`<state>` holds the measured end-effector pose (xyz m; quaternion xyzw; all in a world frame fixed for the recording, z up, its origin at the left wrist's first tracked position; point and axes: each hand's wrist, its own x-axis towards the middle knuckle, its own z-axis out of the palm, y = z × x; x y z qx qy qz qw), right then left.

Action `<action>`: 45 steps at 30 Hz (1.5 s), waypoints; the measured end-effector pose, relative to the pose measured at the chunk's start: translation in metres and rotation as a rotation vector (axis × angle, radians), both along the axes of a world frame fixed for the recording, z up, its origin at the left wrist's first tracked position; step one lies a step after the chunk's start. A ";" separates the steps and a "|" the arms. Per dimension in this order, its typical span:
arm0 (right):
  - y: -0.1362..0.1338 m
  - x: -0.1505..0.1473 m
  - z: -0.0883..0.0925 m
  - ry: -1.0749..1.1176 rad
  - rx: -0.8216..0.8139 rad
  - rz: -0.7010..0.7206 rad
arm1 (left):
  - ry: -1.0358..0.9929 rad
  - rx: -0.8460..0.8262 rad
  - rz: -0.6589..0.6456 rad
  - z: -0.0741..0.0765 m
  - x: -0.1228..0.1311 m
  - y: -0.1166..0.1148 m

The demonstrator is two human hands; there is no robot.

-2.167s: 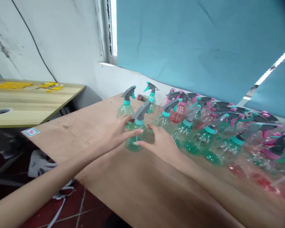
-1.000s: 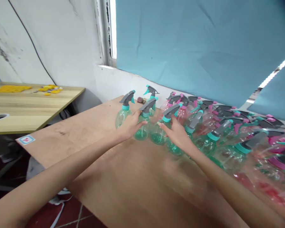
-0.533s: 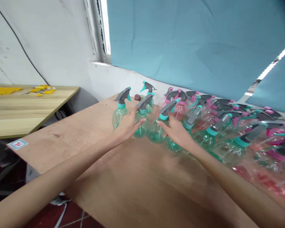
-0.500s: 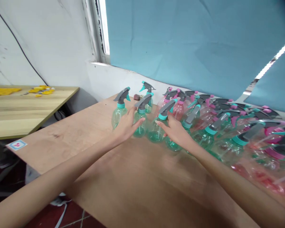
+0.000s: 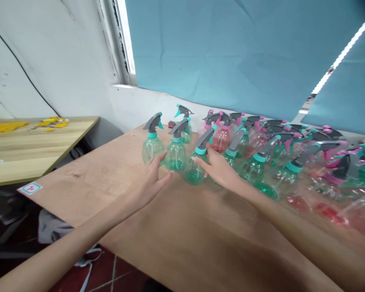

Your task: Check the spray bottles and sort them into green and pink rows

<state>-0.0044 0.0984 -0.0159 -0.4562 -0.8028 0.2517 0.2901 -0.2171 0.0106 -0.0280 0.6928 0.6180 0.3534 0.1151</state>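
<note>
Several clear spray bottles with grey triggers stand in rows on a brown table [image 5: 176,239]. My left hand [image 5: 149,182] is open with flat fingers, just in front of a teal-collared bottle [image 5: 175,151] and apart from it. My right hand [image 5: 217,168] is open too; its fingers rest against the side of a neighbouring teal bottle [image 5: 197,164]. Another teal bottle [image 5: 152,142] stands at the left end of the row. Pink-tinted bottles [image 5: 220,136] stand further back and to the right.
A blue sheet [image 5: 231,52] covers the window behind the bottles. A lighter wooden desk [image 5: 33,146] with yellow pieces [image 5: 6,126] stands at the left. White straps [image 5: 85,259] lie on the dark red floor below the table's near-left edge.
My left hand has drawn back from the teal bottle and now lies short of it. My right hand stays against its bottle. The view has shifted slightly.
</note>
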 end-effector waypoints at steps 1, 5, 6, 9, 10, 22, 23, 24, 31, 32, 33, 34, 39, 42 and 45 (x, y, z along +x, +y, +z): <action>-0.005 0.002 -0.001 0.006 0.012 0.018 | -0.002 -0.011 -0.002 0.000 0.003 -0.005; -0.034 0.014 -0.005 0.027 0.042 0.079 | -0.033 -0.049 -0.048 0.004 0.025 -0.019; -0.042 0.018 -0.006 0.034 0.054 0.096 | -0.062 -0.057 -0.072 0.006 0.032 -0.020; -0.068 0.034 -0.011 0.056 0.098 0.174 | -0.204 -0.082 -0.165 0.013 0.055 -0.020; -0.076 0.039 -0.012 0.061 0.107 0.193 | -0.251 -0.088 -0.199 0.017 0.065 -0.020; -0.116 0.115 -0.016 0.011 0.196 0.213 | -0.213 -0.010 -0.350 0.032 0.165 -0.036; -0.115 0.123 -0.020 -0.013 0.203 0.215 | -0.228 -0.019 -0.356 0.032 0.171 -0.034; -0.114 0.131 -0.024 -0.045 0.204 0.211 | -0.248 -0.030 -0.358 0.031 0.175 -0.031; -0.103 0.194 -0.065 -0.198 0.145 0.174 | -0.318 -0.092 -0.371 0.026 0.195 -0.010; -0.101 0.201 -0.070 -0.226 0.124 0.162 | -0.330 -0.088 -0.384 0.026 0.196 -0.008; -0.100 0.207 -0.073 -0.249 0.112 0.156 | -0.344 -0.085 -0.397 0.026 0.198 -0.006; -0.099 0.211 -0.076 -0.266 0.104 0.153 | -0.358 -0.086 -0.413 0.026 0.199 -0.004; -0.091 0.216 -0.081 -0.263 0.127 0.172 | -0.405 -0.102 -0.463 0.032 0.207 -0.001; -0.084 0.214 -0.084 -0.246 0.135 0.196 | -0.369 -0.145 -0.456 0.037 0.208 -0.002; -0.078 0.212 -0.086 -0.247 0.128 0.225 | -0.315 -0.165 -0.460 0.037 0.207 -0.001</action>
